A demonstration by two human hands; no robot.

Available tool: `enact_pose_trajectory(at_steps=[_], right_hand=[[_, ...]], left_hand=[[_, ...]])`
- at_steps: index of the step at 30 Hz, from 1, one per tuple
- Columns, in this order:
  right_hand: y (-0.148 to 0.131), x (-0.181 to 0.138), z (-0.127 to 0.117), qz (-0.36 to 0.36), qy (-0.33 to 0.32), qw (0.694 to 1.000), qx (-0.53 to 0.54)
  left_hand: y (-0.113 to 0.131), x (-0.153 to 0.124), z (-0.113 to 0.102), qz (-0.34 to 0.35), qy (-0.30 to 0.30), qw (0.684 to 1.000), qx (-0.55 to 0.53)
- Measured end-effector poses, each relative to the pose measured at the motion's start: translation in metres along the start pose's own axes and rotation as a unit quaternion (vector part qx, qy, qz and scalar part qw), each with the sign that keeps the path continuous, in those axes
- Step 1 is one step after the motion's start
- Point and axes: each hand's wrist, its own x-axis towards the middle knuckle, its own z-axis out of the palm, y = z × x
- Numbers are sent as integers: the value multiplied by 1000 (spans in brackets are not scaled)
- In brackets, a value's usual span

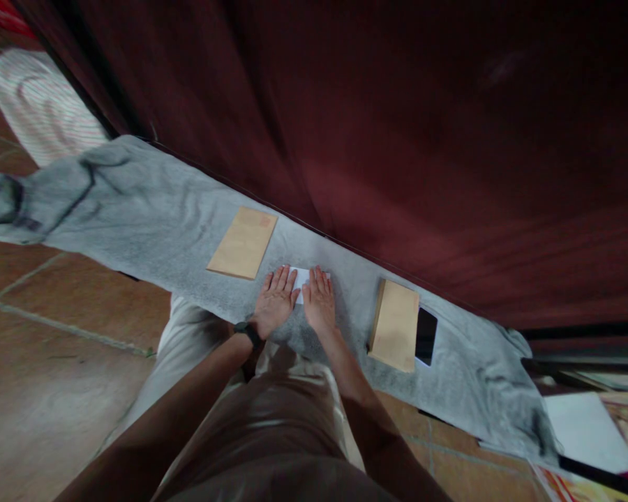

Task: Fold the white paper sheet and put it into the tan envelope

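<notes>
A small white sheet of paper (pixel 301 277) lies on the grey cloth (pixel 170 209) in front of me, partly covered by both hands. My left hand (pixel 277 298) rests flat on its left side, fingers stretched forward, a dark watch (pixel 249 335) on the wrist. On the right side lies my right hand (pixel 319 300), flat too, its thumb pointing toward the left one. A brown envelope (pixel 243 242) lies to the left of my hands. To the right is a stack of brown envelopes (pixel 396 326), with a dark-screened phone (pixel 426 336) beside it.
Behind the cloth rises a dark red surface (pixel 387 139). A striped white cloth (pixel 47 104) hangs at the far left. White paper (pixel 589 429) and a colourful printed item (pixel 576 484) are at the lower right. Tiled floor (pixel 73 348) shows below.
</notes>
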Motion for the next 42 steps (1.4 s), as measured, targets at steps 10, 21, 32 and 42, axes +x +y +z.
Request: enact_pose_trajectory(at_steps=[10,21,32,42], right_hand=[[-7,5,15,-24,-41,999,-12],[16,-7,14,21,-13,999,-38],[28,-23,15,41,27,998,-38],[29,-22,15,48,2,998,-44]], left_hand=[[0,-1,-4,7,-17,1000,7],[-2,-1,-2,-36,-2,999,-4],[2,-5,-8,-46,38,998,-22],[37,-5,8,72,-37,996,-34]])
